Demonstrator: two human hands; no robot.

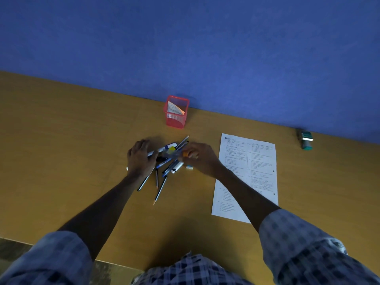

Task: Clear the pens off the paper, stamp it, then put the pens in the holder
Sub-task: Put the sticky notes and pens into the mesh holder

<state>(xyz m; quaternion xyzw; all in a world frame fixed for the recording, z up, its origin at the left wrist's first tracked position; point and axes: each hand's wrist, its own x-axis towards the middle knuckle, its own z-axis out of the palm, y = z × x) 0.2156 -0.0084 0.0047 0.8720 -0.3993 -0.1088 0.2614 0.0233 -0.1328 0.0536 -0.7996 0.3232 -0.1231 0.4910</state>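
Observation:
A heap of pens, pencils and markers [167, 159] lies on the wooden desk, left of the printed paper [249, 173]. My left hand [140, 158] curls over the heap's left side and grips several pens. My right hand [200, 158] closes on the heap's right side, pinching an orange-tipped pen [185, 154]. Two pencils [160, 190] stick out below the heap. The red mesh holder [176, 112] stands behind the heap with a folded slip inside. The green stamp [306, 139] lies far right, near the wall. No pens lie on the paper.
A small white and blue eraser [189, 167] lies just right of the heap. A blue wall [205, 48] runs along the desk's back edge. The desk's front edge [115, 262] is close to my body.

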